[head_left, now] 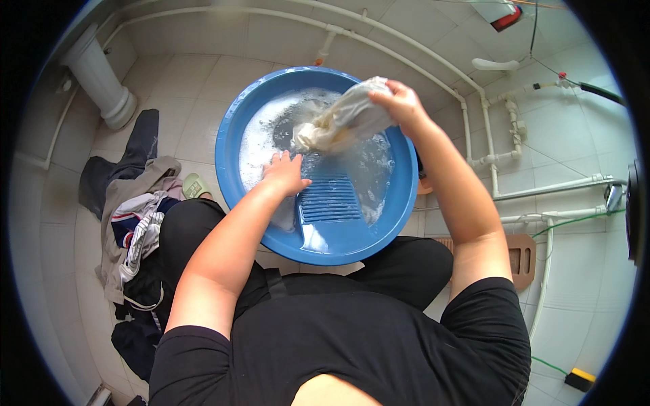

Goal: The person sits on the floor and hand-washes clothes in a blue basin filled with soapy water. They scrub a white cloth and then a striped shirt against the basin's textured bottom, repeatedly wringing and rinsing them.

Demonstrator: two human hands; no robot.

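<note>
A round blue wash basin stands on the tiled floor, holding soapy water and a ribbed blue washboard. My right hand grips a wet white garment and lifts it over the basin's far right side; its lower end trails into the suds. My left hand rests with fingers spread on the upper left of the washboard, in the foam, and holds nothing.
A pile of dark and grey clothes lies on the floor to the left. A white pedestal stands at the far left. White pipes run along the wall on the right, and a wooden stool sits under me.
</note>
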